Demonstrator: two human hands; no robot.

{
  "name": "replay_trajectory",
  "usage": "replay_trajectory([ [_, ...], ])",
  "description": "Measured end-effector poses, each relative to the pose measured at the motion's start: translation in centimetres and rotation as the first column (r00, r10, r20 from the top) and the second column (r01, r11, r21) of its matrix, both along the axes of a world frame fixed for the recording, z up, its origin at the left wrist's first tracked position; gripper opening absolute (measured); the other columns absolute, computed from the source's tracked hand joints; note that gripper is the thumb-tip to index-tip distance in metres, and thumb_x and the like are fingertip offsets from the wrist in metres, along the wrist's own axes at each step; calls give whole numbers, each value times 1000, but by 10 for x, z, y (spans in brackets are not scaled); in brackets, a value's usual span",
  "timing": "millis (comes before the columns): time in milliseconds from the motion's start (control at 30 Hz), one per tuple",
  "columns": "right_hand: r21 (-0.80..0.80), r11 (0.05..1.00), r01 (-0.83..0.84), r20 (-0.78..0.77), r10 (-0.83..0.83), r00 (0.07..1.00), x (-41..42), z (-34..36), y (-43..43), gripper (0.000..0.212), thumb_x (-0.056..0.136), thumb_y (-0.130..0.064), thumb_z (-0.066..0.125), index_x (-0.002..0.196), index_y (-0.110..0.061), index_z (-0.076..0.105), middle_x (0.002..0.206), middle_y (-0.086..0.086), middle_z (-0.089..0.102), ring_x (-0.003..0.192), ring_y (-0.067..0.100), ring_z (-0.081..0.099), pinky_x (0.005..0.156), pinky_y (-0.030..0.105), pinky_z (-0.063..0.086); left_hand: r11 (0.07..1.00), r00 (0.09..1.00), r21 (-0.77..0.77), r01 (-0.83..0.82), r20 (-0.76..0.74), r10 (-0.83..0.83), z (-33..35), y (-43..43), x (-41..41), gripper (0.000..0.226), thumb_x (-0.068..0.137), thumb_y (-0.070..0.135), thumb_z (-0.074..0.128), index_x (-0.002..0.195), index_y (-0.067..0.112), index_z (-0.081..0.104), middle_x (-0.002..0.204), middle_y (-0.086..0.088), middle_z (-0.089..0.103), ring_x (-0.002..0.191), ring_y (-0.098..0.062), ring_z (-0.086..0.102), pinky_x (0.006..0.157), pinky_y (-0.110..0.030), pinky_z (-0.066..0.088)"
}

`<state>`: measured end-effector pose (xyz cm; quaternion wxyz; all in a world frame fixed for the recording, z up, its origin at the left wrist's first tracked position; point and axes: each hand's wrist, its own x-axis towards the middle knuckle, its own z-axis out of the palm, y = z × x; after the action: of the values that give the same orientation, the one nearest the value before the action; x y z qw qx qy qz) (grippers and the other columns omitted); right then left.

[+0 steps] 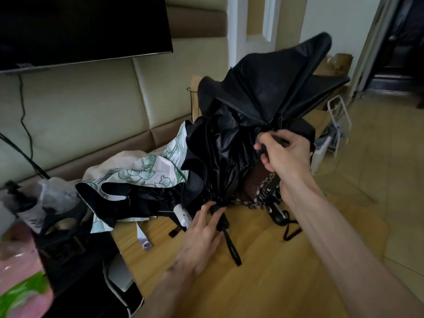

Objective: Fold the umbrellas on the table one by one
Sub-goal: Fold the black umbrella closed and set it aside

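Head view, from the left: clutter crowds the dim corner under a wall television (pixel 80 26), and next to it a white umbrella with a green floral print (pixel 146 171) sprawls unfolded across the far side of the wooden bench (pixel 263 271), apparently waiting its turn. Of the two hands, the left hand (pixel 202 230) comes first, its fingers curled round the black handle (pixel 218 212) of the black umbrella (pixel 229 157), low against the bench, probably to anchor that end; the wrist strap (pixel 232 246) trails loose from it toward the camera. The black canopy rises from there, collapsed but loose, with crumpled panels in the middle and one flap sticking up toward the doorway. The right hand (pixel 286 154) is closed round a gathered bunch of fabric and rib tips higher up, seemingly pulling the pleats together so they can be wrapped. Under that wrist a third umbrella with a dark speckled pattern (pixel 268 191) lies on the bench, its black handle (pixel 278 216) pointing toward the camera.
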<state>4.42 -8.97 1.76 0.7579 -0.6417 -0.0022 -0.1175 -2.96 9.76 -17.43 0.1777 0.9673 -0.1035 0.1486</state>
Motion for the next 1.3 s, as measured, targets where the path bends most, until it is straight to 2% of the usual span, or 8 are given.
replay_trajectory([
  [133, -25, 998, 65, 118, -62, 991, 10, 7, 4, 11, 98, -15, 69, 92, -23, 66, 72, -4, 73, 49, 8, 52, 47, 22, 42, 993, 994, 118, -12, -105, 24, 4, -4, 9, 60, 107, 28, 56, 162, 28, 32, 166, 3, 15, 154, -19, 19, 130, -37, 21],
  [367, -38, 999, 12, 204, -4, 979, 30, 2, 32, 5, 90, -20, 70, 87, -19, 66, 73, -2, 73, 59, 7, 62, 69, 32, 48, 996, 987, 89, -12, -156, 26, 9, -8, 17, 60, 104, 21, 62, 160, 24, 40, 163, 0, 22, 150, -23, 26, 125, -41, 31],
  [800, -6, 999, -51, 328, 50, 943, 11, 53, 32, 11, 93, -17, 70, 86, -22, 62, 73, -1, 72, 53, 4, 58, 60, 27, 43, 995, 977, -85, -52, -213, 33, 9, -7, 25, 63, 96, 26, 76, 154, 28, 52, 159, 7, 33, 149, -16, 31, 125, -31, 24],
  [933, -31, 993, -117, 317, 121, 941, -4, 53, 39, 14, 93, -17, 71, 84, -22, 62, 74, -2, 73, 54, 7, 56, 56, 26, 43, 964, 975, -259, -54, -223, -6, 9, -2, 21, 69, 87, 37, 86, 149, 31, 57, 158, 11, 35, 147, -10, 35, 124, -32, 31],
  [1100, 17, 970, -243, 303, 227, 926, -21, 24, 54, 15, 97, -11, 70, 87, -14, 59, 79, 11, 69, 52, 14, 48, 46, 23, 38, 790, 991, -602, -121, -118, 62, 41, 23, -5, 49, 88, 24, 84, 131, 40, 66, 136, 13, 58, 125, 2, 56, 108, -22, 46],
  [1167, -3, 957, -290, 298, 278, 913, -25, -1, 59, 16, 96, -13, 71, 87, -15, 59, 81, 17, 65, 56, 14, 47, 50, 23, 39, 620, 982, -767, -166, -69, 178, 60, 41, -23, 35, 94, 12, 78, 119, 36, 71, 116, 6, 73, 113, -12, 70, 89, -22, 57],
  [1267, -62, 939, -338, 245, 342, 907, -30, -42, 64, 16, 96, -13, 74, 89, -14, 59, 73, -5, 62, 59, 5, 51, 56, 17, 40, 308, 961, -935, -175, -94, 260, 95, 54, -59, 12, 99, 18, 70, 109, 17, 76, 98, -1, 76, 97, -23, 73, 80, -24, 59],
  [1300, -88, 932, -353, 218, 364, 906, -34, -54, 66, 17, 97, -13, 73, 89, -14, 58, 71, -11, 60, 59, 3, 52, 57, 18, 40, 251, 966, -953, -168, -108, 235, 106, 54, -70, 20, 97, 26, 71, 110, 13, 76, 99, -3, 77, 97, -24, 72, 82, -29, 59],
])
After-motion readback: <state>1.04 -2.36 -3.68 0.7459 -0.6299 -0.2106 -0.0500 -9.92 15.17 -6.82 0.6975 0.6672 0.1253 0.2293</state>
